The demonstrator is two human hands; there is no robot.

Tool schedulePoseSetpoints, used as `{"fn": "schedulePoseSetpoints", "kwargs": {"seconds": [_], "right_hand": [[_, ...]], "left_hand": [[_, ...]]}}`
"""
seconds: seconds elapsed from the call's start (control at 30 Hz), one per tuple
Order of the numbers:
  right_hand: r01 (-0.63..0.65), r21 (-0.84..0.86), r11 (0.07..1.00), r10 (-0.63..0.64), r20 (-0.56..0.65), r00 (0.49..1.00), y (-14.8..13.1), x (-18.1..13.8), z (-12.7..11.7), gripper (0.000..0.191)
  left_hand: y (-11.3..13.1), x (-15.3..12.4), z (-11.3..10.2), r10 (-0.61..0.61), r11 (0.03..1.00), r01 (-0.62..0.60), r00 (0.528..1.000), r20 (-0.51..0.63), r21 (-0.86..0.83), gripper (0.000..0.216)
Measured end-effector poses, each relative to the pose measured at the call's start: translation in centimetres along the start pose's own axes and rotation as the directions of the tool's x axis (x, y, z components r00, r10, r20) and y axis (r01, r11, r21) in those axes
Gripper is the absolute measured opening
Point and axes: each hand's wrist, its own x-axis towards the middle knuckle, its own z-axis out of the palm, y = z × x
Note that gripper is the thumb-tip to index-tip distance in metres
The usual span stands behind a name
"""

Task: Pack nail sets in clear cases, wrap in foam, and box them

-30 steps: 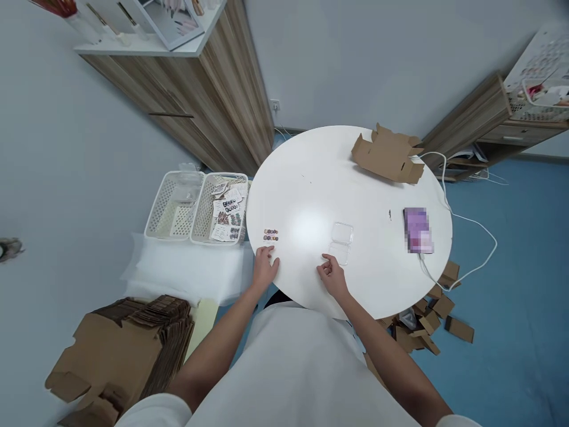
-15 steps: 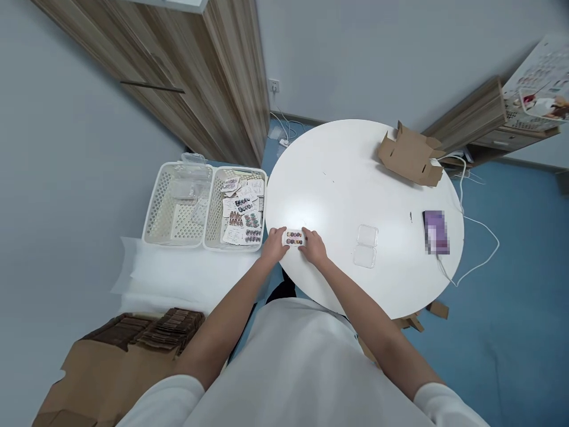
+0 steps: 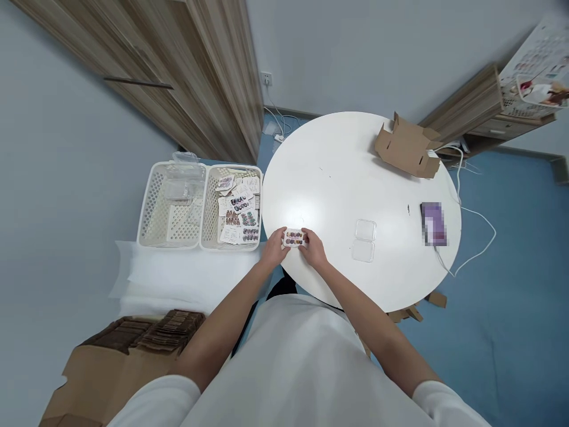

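Observation:
Between my two hands is a small white card of press-on nails (image 3: 294,238), with two rows of purple, pink and amber nails on it. My left hand (image 3: 275,247) grips its left edge, thumb at the lower corner. The right edge is held by the fingers of my right hand (image 3: 313,248). The card is at the near left edge of the round white table (image 3: 329,201). To the right of my right hand lies an opened clear plastic case (image 3: 364,240), its two halves flat on the tabletop.
Left of the table, one white basket (image 3: 208,207) holds several nail cards (image 3: 240,204); another basket (image 3: 149,207) holds clear plastic cases (image 3: 182,181). An unfolded cardboard box (image 3: 406,148) and a purple device (image 3: 433,224) with a white cable lie on the table. Flattened cardboard (image 3: 106,379) is at lower left.
My view has shifted slightly, so the baskets and table sit a little farther left and higher. Both hands still hold the nail card, now apparently tilted slightly more toward me.

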Motion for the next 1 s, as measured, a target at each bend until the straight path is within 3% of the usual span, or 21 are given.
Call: {"fn": "schedulePoseSetpoints", "kwargs": {"seconds": [0.13,0.27,0.5,0.63,0.83,1.0], "right_hand": [[0.054,0.071,0.996,-0.055,0.018,0.998,1.2,-1.6,-1.9,0.064],[0.049,0.074,0.996,-0.048,-0.018,0.999,3.2,-3.9,-5.2,0.062],[0.02,0.064,0.998,-0.014,-0.095,0.995,8.8,-8.3,-12.2,0.06],[0.007,0.055,0.998,-0.001,-0.11,0.994,12.4,-8.9,-15.4,0.059],[-0.068,0.024,0.997,0.069,-0.025,0.997,14.9,-7.3,-16.7,0.061],[-0.08,-0.018,0.997,0.08,0.004,0.997,15.5,-6.6,-16.1,0.062]], "left_hand": [[1.3,-0.6,0.8,0.09,0.996,-0.09,0.996,0.004,-0.02,0.06],[4.2,-0.7,2.6,0.169,0.986,-0.169,0.983,0.07,-0.02,0.061],[11.2,0.4,8.3,0.273,0.961,-0.275,0.942,0.193,-0.019,0.059],[14.2,1.3,11.7,0.256,0.958,-0.278,0.94,0.228,0.07,0.059],[15.1,2.3,14.4,0.142,0.958,-0.189,0.966,0.215,0.217,0.061],[14.5,2.2,15.1,0.072,0.975,-0.115,0.974,0.216,0.191,0.062]]}}
